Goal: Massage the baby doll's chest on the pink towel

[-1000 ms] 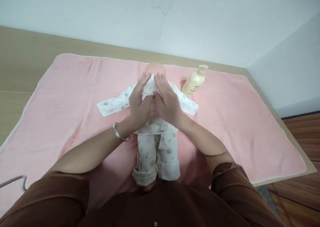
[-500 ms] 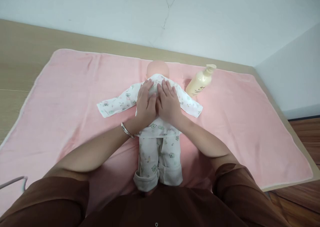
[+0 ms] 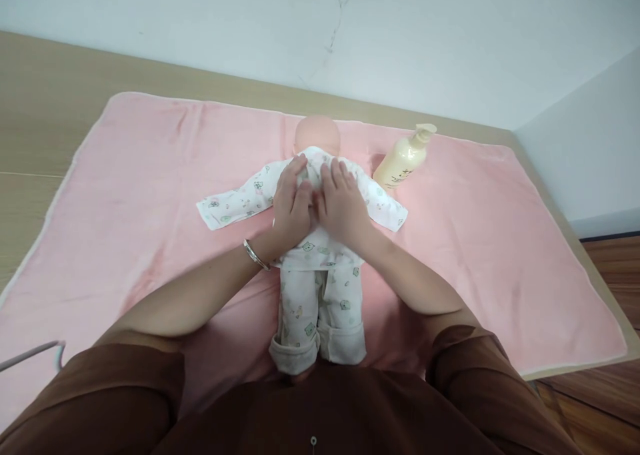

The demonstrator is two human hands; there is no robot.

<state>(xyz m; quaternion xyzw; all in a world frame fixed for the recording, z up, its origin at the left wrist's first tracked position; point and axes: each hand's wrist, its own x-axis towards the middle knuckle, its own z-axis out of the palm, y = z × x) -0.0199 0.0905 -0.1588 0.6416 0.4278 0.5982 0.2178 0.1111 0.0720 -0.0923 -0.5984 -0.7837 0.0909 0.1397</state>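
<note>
A baby doll [image 3: 317, 135] in white printed top and trousers lies face down, its head pointing away from me and its sleeves spread to both sides. My left hand [image 3: 291, 201] rests flat on the left half of the doll's upper back, fingers stretched out, with a silver bangle [image 3: 256, 255] on that wrist. Beside it, my right hand [image 3: 343, 201] lies on the right half of the back, fingers extended and pointing toward the head. Both thumbs come close together near the middle of the back. Neither hand grips anything.
A pink blanket [image 3: 480, 255] is spread under the doll on a wooden table [image 3: 60, 88]. To the doll's right a cream pump bottle [image 3: 403, 161] lies tilted on the blanket. A thin grey cable [image 3: 35, 353] crosses the lower left. A cracked white wall [image 3: 225, 21] stands behind.
My right hand has shifted slightly to the right on the doll's back, away from the left hand. My left hand stays in about the same place. The whole view has moved a little.
</note>
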